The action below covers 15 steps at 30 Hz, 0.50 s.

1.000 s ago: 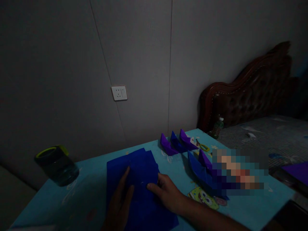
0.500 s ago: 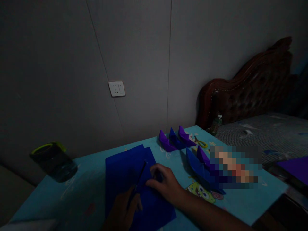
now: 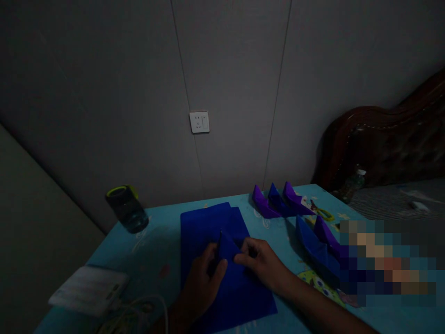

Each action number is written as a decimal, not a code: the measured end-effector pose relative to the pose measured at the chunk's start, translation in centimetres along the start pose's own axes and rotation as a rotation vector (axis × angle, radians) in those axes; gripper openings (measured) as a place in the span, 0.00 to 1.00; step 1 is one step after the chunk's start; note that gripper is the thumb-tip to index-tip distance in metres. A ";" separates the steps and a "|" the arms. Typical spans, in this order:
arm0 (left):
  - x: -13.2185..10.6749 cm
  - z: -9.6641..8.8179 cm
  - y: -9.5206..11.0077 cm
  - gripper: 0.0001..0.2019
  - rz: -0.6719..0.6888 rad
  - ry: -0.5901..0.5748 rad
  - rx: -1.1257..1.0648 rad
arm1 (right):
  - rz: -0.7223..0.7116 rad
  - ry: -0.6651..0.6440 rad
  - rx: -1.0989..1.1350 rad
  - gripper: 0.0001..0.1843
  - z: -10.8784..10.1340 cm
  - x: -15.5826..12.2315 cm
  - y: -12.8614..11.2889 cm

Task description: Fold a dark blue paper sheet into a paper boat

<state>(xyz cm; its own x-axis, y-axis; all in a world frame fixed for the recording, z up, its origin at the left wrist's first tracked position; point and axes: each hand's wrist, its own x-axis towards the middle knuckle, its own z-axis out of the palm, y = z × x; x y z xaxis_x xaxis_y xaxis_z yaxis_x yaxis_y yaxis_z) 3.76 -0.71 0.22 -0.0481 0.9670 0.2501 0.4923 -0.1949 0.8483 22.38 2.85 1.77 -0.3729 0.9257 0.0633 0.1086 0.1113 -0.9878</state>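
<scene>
Lying at the near left, a white power-bank-like device (image 3: 90, 290) has a white cable (image 3: 164, 304) running from it toward the left forearm. Just right of it, the left hand (image 3: 205, 278) pinches the left side of a folded blue piece (image 3: 228, 250), thumb in front and fingers mostly hidden behind. The right hand (image 3: 262, 260) nips the same piece's right edge between thumb and fingertips. The piece stands peak up over loose blue sheets (image 3: 239, 306) spread on the table (image 3: 163, 246).

Half a second ago it showed edge-on in the left hand, with the right fingers curled beside it; now its face is turned to view and both hands have it. To judge by that, the folding is being worked from two sides at once. The view has also swung left.

To the right are a larger blue boat (image 3: 315, 248) and a purple boat (image 3: 327, 231), both partly lost behind a pixelated patch. Beyond lie three small boats (image 3: 264, 203), yellow-handled scissors (image 3: 325, 214) and, far left, a dark cup (image 3: 128, 211). Farthest, a socket (image 3: 199, 122) sits on the grey wall (image 3: 236, 69).
</scene>
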 end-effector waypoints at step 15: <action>0.2 -0.6 1.5 0.26 -0.236 0.223 -0.252 | -0.041 -0.195 -0.184 0.15 1.7 -1.4 -0.8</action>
<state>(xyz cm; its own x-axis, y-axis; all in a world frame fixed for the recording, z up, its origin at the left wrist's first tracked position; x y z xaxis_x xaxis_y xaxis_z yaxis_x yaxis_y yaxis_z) 3.96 -0.91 1.78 -0.3353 0.9360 0.1068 0.2178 -0.0332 0.9754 21.24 0.79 2.27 -0.5488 0.8340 0.0568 0.2491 0.2280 -0.9413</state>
